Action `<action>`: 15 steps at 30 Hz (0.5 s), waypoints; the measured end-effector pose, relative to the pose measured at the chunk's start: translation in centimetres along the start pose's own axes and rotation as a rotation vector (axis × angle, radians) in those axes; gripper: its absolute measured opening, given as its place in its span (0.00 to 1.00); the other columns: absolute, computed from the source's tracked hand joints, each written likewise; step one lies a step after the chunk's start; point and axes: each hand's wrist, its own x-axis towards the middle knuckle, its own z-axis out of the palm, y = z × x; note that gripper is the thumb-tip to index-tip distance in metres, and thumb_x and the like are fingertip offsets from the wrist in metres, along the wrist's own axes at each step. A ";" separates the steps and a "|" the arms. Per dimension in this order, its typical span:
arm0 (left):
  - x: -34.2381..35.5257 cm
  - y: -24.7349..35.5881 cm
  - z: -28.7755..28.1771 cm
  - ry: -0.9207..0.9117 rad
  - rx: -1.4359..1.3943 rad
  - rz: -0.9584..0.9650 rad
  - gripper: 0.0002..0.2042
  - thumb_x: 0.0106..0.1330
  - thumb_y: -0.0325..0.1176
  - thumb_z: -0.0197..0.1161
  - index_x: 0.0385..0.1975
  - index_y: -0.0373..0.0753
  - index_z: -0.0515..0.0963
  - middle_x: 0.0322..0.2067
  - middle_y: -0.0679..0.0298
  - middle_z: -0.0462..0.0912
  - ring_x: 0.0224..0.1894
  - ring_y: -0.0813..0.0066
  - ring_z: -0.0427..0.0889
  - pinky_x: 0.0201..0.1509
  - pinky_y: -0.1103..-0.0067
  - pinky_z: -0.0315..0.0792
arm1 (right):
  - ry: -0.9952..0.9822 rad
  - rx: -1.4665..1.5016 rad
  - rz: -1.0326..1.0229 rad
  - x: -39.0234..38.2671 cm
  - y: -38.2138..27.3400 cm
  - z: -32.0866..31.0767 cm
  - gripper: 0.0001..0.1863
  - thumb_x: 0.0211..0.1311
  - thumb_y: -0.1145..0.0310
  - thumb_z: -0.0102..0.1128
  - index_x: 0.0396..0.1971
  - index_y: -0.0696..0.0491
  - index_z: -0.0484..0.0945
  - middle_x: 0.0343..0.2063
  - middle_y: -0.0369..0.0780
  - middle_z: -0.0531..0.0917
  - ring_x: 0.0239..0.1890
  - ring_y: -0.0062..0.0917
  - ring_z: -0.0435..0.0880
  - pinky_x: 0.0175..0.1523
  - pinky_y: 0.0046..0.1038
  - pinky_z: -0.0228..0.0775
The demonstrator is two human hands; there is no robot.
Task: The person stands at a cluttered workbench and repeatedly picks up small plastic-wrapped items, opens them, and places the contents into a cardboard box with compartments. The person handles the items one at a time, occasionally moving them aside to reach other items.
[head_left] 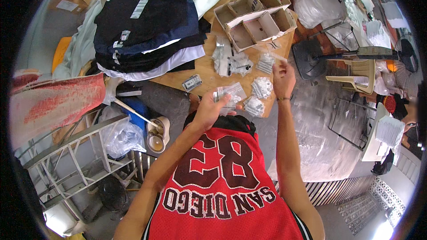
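My left hand point(211, 110) is closed on a clear plastic bag point(231, 94) with printed labels showing through, held over the near edge of the wooden table point(173, 79). To its right, my raised right hand point(283, 80) has curled fingers, pinching the end of a thin, clear plastic strip point(271, 54). Piles of small white printed tags lie beside that hand: a far pile point(265, 63), a middle pile point(261, 87) and a near pile point(254, 106). Farther back are loose clear packets point(222, 58). A small grey-and-black bundle point(192, 82) lies left of the bag.
A divided cardboard box point(255, 26) sits at the table's far side. Folded dark garments point(144, 22) are stacked at the left. A metal ladder point(75, 160) and a beige pot point(158, 134) stand lower left. To the right are a plastic chair point(356, 75) and a black stand base point(307, 58).
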 end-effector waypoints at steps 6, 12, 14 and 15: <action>0.1 -1.5 0.4 0.003 0.087 0.018 0.16 0.76 0.32 0.56 0.57 0.29 0.72 0.45 0.53 0.85 0.39 0.66 0.89 0.37 0.77 0.85 | -0.773 0.499 0.225 -4.7 -7.2 -4.7 0.14 0.62 0.68 0.70 0.45 0.56 0.85 0.23 0.28 0.78 0.25 0.10 0.71 0.29 0.17 0.62; 0.5 -1.4 0.8 -0.035 -0.018 0.016 0.17 0.78 0.36 0.53 0.59 0.31 0.72 0.46 0.52 0.85 0.39 0.64 0.89 0.39 0.76 0.84 | -0.510 0.744 0.475 -5.3 -6.6 -5.4 0.10 0.64 0.70 0.68 0.41 0.60 0.84 0.19 0.31 0.80 0.23 0.13 0.75 0.27 0.20 0.64; 0.7 -1.2 0.5 -0.045 -0.020 0.011 0.18 0.79 0.37 0.52 0.60 0.32 0.72 0.48 0.51 0.85 0.41 0.64 0.89 0.40 0.75 0.84 | -0.443 0.976 0.519 -4.6 -6.4 -6.0 0.09 0.67 0.70 0.66 0.39 0.61 0.83 0.23 0.37 0.84 0.26 0.17 0.81 0.31 0.20 0.71; 0.7 -1.1 0.3 -0.050 -0.014 0.007 0.18 0.79 0.37 0.51 0.60 0.32 0.71 0.49 0.51 0.85 0.42 0.63 0.88 0.40 0.75 0.85 | -0.408 1.081 0.549 -4.0 -7.0 -6.3 0.09 0.67 0.69 0.65 0.38 0.61 0.83 0.24 0.39 0.84 0.27 0.18 0.82 0.33 0.20 0.73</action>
